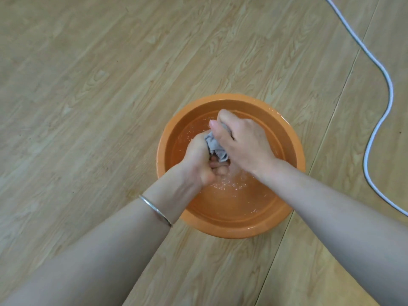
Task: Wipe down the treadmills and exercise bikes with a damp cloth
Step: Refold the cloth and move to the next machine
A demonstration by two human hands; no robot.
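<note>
Item 1. Cloth [217, 147]: grey, wet-looking, bunched into a twisted wad. It sits right of centre in the frame, over the middle of the basin, wedged between the two hands. Only a short stretch shows in the gap between them, and both ends are hidden inside the fists. Whether its lowest fold touches the water cannot be told.

Item 2. Left hand [198, 157]: enters from the lower left and is curled into a tight fist around the cloth's left and lower part. Its knuckles face up and its fingertips are tucked beneath the wad.

Item 3. Right hand [242, 142]: enters from the lower right and is clenched round the cloth's upper right part. The back of the hand faces the camera and the thumb lies along the cloth toward the upper left. The two hands are just beside each other, nearly touching.

Item 4. Basin [167, 133]: orange, round, plastic. It stands on the floor right of centre.

Item 5. Water [231, 202]: shallow and clear, with glinting ripples and droplets around the hands.

Item 6. Bracelet [155, 210]: a thin silver band on the left wrist, lower centre.

Item 7. Cable [389, 89]: white, snaking down the right edge of the frame, well apart from the basin.

Item 8. Floor [88, 85]: light wood-grain planks running diagonally.
</note>
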